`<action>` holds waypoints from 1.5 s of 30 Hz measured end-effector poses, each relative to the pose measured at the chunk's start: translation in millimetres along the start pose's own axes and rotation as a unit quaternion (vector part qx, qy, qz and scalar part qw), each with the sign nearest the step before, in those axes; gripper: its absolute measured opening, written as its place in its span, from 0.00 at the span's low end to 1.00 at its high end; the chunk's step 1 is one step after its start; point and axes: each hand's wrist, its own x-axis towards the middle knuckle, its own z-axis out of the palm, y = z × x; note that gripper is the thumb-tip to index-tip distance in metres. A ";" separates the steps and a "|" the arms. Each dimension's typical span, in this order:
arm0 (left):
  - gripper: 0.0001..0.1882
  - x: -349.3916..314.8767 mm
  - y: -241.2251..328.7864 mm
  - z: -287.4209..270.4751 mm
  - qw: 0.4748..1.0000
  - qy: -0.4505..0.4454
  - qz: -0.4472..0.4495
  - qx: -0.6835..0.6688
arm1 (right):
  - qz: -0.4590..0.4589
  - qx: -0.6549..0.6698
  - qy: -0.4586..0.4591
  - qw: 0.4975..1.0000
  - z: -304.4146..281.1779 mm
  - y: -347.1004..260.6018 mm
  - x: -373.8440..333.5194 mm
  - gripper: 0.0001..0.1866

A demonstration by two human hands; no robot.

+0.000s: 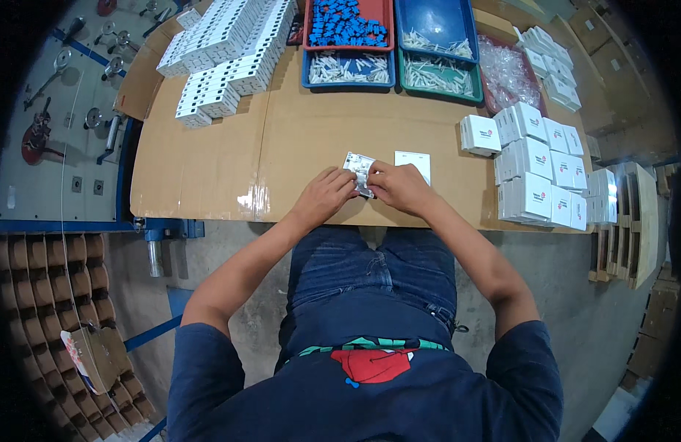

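Close to the table's front edge, both hands meet over a small white square plastic part (360,161) with an uneven, cut-out surface. My left hand (325,194) grips its left side with bent fingers. Pinched fingers of my right hand (401,185) press on its right side; whether they also hold a smaller piece is hidden. Just beyond the right hand lies a flat white square plate (415,158), partly covered by that hand.
Trays at the back hold blue pieces (348,23), white pins (349,68) and clear plastic bags (508,74). White boxes are stacked on the right (533,158). Rows of white blocks (234,66) stand at the back left. A blue-framed machine panel (68,147) borders the left side.
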 end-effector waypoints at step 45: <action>0.40 2.8 13.6 14.9 0.967 0.017 -0.238 -0.089 | 0.180 0.046 0.105 0.977 17.5 -1.8 -5.6 0.09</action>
